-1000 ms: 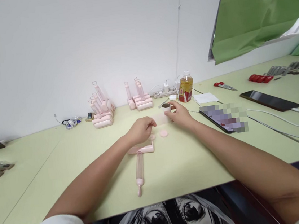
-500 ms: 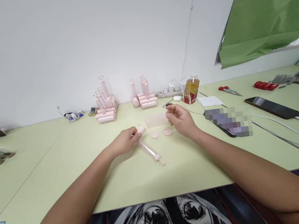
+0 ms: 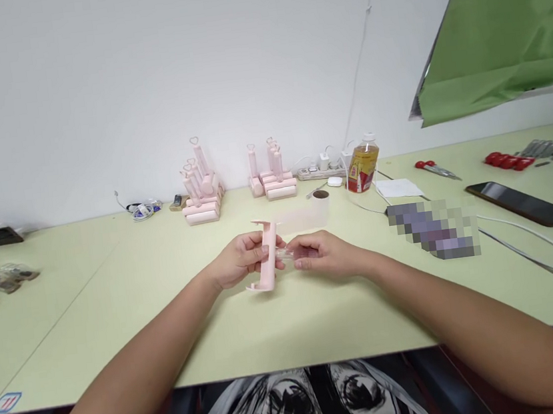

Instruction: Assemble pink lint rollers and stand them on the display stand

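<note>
My left hand (image 3: 239,258) is closed around a pale pink curved plastic housing (image 3: 269,258), held tilted above the table, with short flanges jutting from both its ends. My right hand (image 3: 325,255) pinches a clear plastic handle (image 3: 286,254) that meets the right side of the housing. Most of the handle is hidden by the fingers. Just behind the hands a pale sticky roll (image 3: 320,205) with a brown core stands on the table. A translucent strip (image 3: 295,218) extends leftward from it.
Finished-looking pink lint rollers (image 3: 201,209) with heart-topped handles are stacked by the wall, near a second group (image 3: 279,190). A drink bottle (image 3: 363,164), power strip (image 3: 320,173), black phone (image 3: 522,202) and red-handled tool (image 3: 437,169) lie farther right, with cables around.
The pink housing is now in my left hand, which held the clear handle before. My right hand has left the sticky strip and come to the handle. Two pink discs are no longer visible.
</note>
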`<control>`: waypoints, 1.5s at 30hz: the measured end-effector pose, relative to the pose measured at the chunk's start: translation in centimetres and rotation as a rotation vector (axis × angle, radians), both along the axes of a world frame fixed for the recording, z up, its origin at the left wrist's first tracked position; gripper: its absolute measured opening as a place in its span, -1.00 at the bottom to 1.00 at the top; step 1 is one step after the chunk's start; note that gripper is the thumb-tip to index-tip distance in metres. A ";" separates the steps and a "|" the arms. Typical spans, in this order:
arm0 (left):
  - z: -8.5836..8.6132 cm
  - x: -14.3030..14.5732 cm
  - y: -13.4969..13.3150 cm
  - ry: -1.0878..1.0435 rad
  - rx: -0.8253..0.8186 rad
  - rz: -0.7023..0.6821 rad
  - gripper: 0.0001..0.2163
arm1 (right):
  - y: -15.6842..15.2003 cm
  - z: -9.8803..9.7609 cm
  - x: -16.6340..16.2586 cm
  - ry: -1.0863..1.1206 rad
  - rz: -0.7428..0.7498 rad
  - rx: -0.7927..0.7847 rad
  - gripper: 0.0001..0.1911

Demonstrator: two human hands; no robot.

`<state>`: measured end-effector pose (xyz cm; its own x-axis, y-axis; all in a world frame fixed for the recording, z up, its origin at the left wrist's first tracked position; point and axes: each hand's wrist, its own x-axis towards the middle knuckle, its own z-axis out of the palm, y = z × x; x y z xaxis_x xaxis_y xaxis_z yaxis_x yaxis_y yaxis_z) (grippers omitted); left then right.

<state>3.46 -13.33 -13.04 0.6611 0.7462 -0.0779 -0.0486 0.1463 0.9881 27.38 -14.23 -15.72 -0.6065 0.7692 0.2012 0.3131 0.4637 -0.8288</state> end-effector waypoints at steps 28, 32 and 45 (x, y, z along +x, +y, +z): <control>-1.4 -0.2 -0.1 -0.317 -0.015 -0.290 -0.67 | 0.0 0.9 0.4 -0.071 0.054 0.375 -0.74; 0.1 -0.6 -0.8 -0.304 0.015 -0.328 -0.70 | 1.3 0.6 1.7 0.054 -0.127 0.356 -0.71; -3.4 -1.6 4.1 0.987 0.865 0.350 -0.75 | 1.4 1.2 2.4 -0.299 -0.248 0.145 -0.77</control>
